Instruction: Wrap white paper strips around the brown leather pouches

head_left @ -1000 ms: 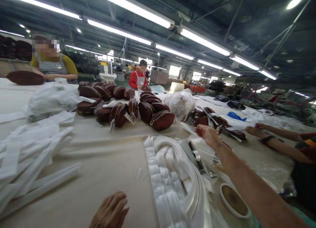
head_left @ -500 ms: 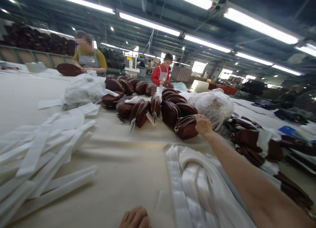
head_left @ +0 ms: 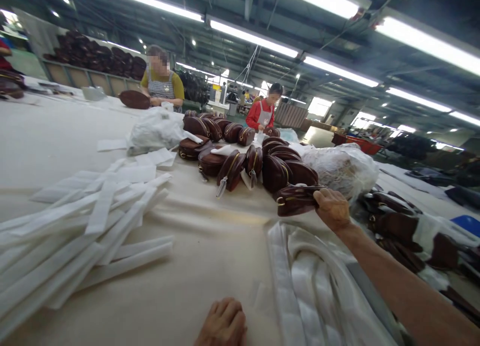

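Observation:
My right hand (head_left: 333, 208) reaches forward with its fingers closed on the near end of a dark brown leather zip bag (head_left: 296, 201), at the front of a row of similar bags. The bag leans over with its zip and a gold ring facing me. Close to the table's front, my left hand (head_left: 222, 322) rests with fingers curled under; nothing shows in it, though the palm is hidden. Between my arms lies a coil of white strip material (head_left: 305, 266). More brown bags (head_left: 229, 170) with gold zips stand behind the held one.
Loose white strips (head_left: 101, 206) are heaped on the left of the cream-covered table (head_left: 180, 276). Clear plastic bundles (head_left: 343, 168) flank the bags. Brown leather pieces (head_left: 397, 226) lie at the right. Two co-workers, one in a red top (head_left: 258, 111), work across the table.
My right hand has tipped the front bag over so it lies lower and more turned. The view has swung left, shifting everything to the right. My left hand shows more, still curled.

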The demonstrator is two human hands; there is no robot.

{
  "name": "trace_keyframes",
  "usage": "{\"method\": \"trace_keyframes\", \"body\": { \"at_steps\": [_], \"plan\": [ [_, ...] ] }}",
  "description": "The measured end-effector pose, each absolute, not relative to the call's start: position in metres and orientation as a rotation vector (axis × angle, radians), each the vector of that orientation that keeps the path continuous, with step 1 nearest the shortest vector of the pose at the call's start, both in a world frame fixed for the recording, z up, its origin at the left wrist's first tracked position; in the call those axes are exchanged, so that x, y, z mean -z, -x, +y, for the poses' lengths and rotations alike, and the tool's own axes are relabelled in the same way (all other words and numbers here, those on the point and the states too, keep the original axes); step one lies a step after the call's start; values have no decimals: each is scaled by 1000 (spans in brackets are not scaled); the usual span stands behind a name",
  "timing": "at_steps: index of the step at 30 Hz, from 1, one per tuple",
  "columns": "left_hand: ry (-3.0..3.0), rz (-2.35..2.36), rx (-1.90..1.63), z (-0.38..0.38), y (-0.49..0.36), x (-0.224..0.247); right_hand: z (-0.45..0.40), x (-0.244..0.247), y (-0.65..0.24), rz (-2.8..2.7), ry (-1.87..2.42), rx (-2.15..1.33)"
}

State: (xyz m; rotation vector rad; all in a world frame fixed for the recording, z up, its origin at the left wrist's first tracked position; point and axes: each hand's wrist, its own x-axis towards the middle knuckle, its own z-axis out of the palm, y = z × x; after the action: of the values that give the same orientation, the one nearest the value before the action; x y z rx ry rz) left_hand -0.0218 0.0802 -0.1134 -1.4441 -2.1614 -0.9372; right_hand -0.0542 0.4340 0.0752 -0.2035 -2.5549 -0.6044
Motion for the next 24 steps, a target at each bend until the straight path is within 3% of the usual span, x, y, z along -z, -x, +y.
{"method": "trace_keyframes", "body": {
  "at_steps": [3,6,10,12,15,18,24],
  "plan": [
    [1288,-2245,1303,73,23,97,387,-95,18,-2428,-101,582],
    [576,-2302,1654,49,33,75,329,-105,-19,-2237,-536,456],
    [-68,-2015,1662,-14,40,24,253,-90,-57,-2199,-889,312],
    [93,-1900,1538,-46,32,-9,222,-75,-71,-2176,-1085,203],
    [999,-2088,1261,-67,13,-49,197,-60,-83,-2144,-1276,38],
    [1776,-2137,918,-56,-1,-59,197,-63,-86,-2213,-1319,-18],
    [1751,-2113,685,-21,-2,-38,192,-84,-118,-2507,-1006,-137]
  ]
}}
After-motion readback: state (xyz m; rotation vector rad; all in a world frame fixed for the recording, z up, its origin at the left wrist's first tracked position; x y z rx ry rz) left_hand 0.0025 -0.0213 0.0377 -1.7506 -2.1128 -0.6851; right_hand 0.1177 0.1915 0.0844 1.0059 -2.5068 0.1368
